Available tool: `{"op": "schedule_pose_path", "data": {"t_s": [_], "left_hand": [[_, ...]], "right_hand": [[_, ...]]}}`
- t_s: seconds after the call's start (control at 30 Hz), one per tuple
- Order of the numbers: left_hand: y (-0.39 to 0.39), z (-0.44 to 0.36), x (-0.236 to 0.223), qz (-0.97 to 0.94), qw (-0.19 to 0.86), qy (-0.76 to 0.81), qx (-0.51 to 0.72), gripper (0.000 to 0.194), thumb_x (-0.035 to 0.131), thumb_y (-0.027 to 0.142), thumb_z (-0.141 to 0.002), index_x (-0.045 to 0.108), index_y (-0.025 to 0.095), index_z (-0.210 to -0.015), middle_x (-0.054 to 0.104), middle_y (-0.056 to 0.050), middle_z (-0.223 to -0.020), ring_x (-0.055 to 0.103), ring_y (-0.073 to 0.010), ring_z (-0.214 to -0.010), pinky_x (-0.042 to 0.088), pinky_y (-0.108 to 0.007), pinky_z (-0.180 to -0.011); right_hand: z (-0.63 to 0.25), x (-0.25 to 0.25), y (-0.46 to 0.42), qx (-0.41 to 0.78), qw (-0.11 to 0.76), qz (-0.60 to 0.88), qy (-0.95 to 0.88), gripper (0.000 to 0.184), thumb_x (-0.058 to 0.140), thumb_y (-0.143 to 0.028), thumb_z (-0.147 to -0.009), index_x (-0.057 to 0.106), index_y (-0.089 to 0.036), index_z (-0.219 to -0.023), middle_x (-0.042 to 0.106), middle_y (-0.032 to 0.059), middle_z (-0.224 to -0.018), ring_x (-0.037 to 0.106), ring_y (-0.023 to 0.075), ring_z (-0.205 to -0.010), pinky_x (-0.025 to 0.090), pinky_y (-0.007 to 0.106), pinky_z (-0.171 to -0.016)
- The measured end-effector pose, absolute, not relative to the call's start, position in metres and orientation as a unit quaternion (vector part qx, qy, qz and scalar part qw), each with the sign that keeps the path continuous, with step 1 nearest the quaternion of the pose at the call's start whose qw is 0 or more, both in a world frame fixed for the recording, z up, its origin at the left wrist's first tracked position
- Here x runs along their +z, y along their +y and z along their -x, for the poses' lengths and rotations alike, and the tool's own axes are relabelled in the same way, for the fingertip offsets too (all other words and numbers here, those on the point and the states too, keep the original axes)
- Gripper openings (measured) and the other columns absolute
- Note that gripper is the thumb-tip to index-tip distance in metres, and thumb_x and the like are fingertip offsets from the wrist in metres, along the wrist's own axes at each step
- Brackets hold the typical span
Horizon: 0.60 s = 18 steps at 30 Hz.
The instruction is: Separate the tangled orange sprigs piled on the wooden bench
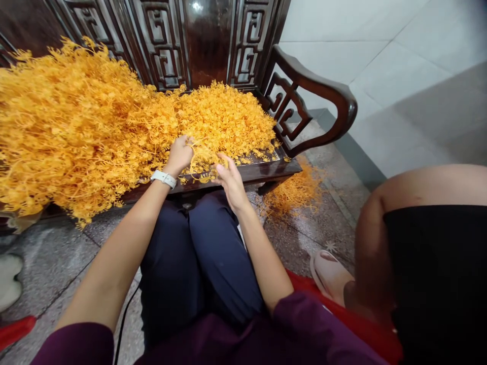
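A large heap of yellow-orange plastic flower sprigs [87,116] covers the left of the dark wooden bench. A smaller pile of loose yellow flower pieces [228,114] lies at the bench's right end. My left hand [180,154], with a pale watch strap [164,179] at the wrist, is closed around the stem end of a yellow flower sprig [203,159]. On the sprig's other side is my right hand [230,182], fingers curved and apart near its tips. Whether those fingers touch the sprig, I cannot tell.
The carved bench [262,172] has a curved armrest [319,81] at right. Orange stems [297,190] lie in a tangle on the floor beside it. Another person's bent leg [375,243] and slippered foot [331,271] are close on my right. A white tiled wall [342,61] stands behind.
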<state>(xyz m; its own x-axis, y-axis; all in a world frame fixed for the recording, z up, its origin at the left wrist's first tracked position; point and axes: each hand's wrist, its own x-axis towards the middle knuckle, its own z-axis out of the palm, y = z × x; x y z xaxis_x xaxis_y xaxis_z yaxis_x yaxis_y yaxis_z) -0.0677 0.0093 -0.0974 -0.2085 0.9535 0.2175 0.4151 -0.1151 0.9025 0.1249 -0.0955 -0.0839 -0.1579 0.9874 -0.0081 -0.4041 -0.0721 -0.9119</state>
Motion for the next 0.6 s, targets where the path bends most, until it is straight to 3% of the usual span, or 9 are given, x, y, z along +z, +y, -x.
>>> {"op": "schedule_pose_path", "data": {"t_s": [0.2, 0.33, 0.47, 0.6], "left_hand": [[0.0062, 0.0651, -0.0911, -0.594, 0.262, 0.617, 0.444, 0.027, 0.056, 0.021, -0.099, 0.054, 0.018, -0.072, 0.05, -0.002, -0.066, 0.052, -0.0203, -0.069, 0.044, -0.037, -0.082], [0.0055, 0.0644, -0.0906, -0.616, 0.256, 0.615, 0.421, 0.026, 0.054, 0.021, -0.099, 0.053, 0.018, -0.073, 0.053, -0.003, -0.067, 0.049, -0.0191, -0.066, 0.045, -0.036, -0.08], [0.0054, 0.0639, -0.0919, -0.617, 0.268, 0.606, 0.425, 0.024, 0.058, 0.022, -0.097, 0.056, 0.018, -0.074, 0.052, -0.003, -0.067, 0.053, -0.0209, -0.071, 0.046, -0.037, -0.085], [0.0053, 0.0642, -0.0918, -0.613, 0.265, 0.62, 0.412, 0.026, 0.058, 0.021, -0.097, 0.055, 0.017, -0.071, 0.052, -0.003, -0.067, 0.054, -0.0219, -0.074, 0.045, -0.039, -0.088]], "right_hand": [[-0.1214, -0.0928, -0.0897, 0.682, 0.532, 0.332, -0.376, 0.036, 0.072, -0.057, -0.088, 0.073, -0.027, -0.109, 0.07, 0.0019, -0.099, 0.066, 0.0146, -0.079, 0.052, 0.025, -0.064], [-0.1215, -0.0885, -0.091, 0.741, 0.508, 0.276, -0.341, 0.044, 0.075, -0.059, -0.085, 0.069, -0.03, -0.117, 0.069, 0.0007, -0.098, 0.07, 0.0155, -0.08, 0.058, 0.027, -0.066], [-0.1182, -0.0858, -0.0916, 0.73, 0.525, 0.28, -0.336, 0.046, 0.085, -0.046, -0.079, 0.067, -0.031, -0.119, 0.071, -0.0002, -0.105, 0.072, 0.0147, -0.083, 0.059, 0.027, -0.071], [-0.1198, -0.0844, -0.0912, 0.739, 0.545, 0.243, -0.312, 0.032, 0.073, -0.047, -0.09, 0.066, -0.031, -0.117, 0.073, 0.0016, -0.105, 0.071, 0.0178, -0.091, 0.061, 0.032, -0.075]]}}
